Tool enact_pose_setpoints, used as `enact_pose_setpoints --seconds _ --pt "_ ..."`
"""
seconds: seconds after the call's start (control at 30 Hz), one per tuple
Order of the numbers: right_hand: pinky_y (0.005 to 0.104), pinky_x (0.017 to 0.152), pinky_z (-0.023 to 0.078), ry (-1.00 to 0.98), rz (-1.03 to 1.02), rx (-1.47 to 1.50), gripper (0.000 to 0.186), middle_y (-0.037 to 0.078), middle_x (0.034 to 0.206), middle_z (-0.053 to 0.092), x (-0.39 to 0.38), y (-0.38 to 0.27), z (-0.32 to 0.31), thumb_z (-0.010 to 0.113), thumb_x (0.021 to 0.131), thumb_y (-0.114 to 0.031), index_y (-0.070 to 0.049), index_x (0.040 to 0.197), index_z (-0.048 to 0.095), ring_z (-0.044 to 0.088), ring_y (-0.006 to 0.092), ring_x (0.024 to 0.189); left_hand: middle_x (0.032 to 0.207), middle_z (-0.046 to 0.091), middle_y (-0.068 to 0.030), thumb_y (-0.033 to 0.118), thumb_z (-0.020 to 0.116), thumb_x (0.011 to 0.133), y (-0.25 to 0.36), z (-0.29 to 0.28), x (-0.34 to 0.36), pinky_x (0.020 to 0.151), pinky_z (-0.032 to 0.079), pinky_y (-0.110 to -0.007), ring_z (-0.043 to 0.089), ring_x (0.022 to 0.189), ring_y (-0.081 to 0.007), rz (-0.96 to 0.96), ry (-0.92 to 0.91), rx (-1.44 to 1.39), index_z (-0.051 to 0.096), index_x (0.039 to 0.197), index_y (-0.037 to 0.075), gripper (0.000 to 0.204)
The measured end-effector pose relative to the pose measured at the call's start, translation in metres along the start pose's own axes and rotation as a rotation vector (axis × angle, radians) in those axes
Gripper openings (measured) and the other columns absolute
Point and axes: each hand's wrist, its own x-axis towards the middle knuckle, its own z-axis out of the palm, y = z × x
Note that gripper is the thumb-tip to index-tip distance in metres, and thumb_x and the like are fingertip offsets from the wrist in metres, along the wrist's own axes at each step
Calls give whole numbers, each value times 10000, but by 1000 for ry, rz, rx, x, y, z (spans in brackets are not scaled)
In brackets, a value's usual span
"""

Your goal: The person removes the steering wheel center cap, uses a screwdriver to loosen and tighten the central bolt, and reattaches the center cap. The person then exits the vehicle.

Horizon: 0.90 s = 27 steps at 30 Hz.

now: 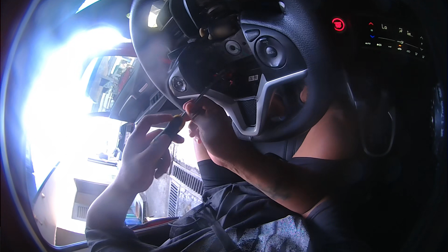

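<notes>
My left hand grips the dark handle of a screwdriver, which has a yellow band and points up and right toward the steering wheel's opened centre. My right hand is closed just under the wheel's lower left spoke, its fingertips at the screwdriver's shaft; what else it may hold is hidden. The steering wheel has button pads on both spokes and silver trim; its middle is a dark recess with small parts inside, hard to make out.
I sit in a car seat, legs under the wheel. At right are a red-lit round button and a lit control panel. At left, a door panel stands beside bright daylight, with a grated drain on the ground outside.
</notes>
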Motion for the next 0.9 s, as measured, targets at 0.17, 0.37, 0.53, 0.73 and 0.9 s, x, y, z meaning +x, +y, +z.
enact_pose_setpoints --seconds 0.17,0.37,0.53,0.73,0.9 --pt "273 590 478 13 65 -12 245 52 930 706 -8 -8 4 595 1122 -287 -61 1204 642 595 91 691 1078 718 -127 -95 680 894 4 10 -4 604 565 -286 741 764 -217 713 2 813 660 1336 63 471" --pt "245 561 463 50 109 -96 284 18 924 708 -12 6 8 575 1127 -361 -94 1190 647 611 69 696 1131 650 -131 205 802 885 -2 2 -19 737 618 -399 718 830 -277 702 -88 1321 636 1453 187 592" --pt "262 655 494 38 79 -251 258 30 946 713 -17 -11 -4 513 1148 -299 -74 1162 638 618 78 776 1100 696 -103 267 758 951 -84 -35 11 917 530 -391 682 1040 -231 572 39 -238 589 1400 -8 553" --pt "261 706 459 -246 -133 -704 231 13 847 573 -81 -20 27 467 1153 -197 -13 1209 597 544 95 756 1129 705 -95 87 676 1014 -243 41 148 925 560 -324 705 1036 -192 109 -40 -825 616 1315 -3 320" --pt "340 700 553 -21 198 -1307 174 115 840 719 -140 -84 32 573 1087 -59 6 1210 677 726 193 745 1282 717 -142 60 739 990 -213 112 204 984 595 -371 725 1136 -242 373 -551 -1126 616 1391 0 424"
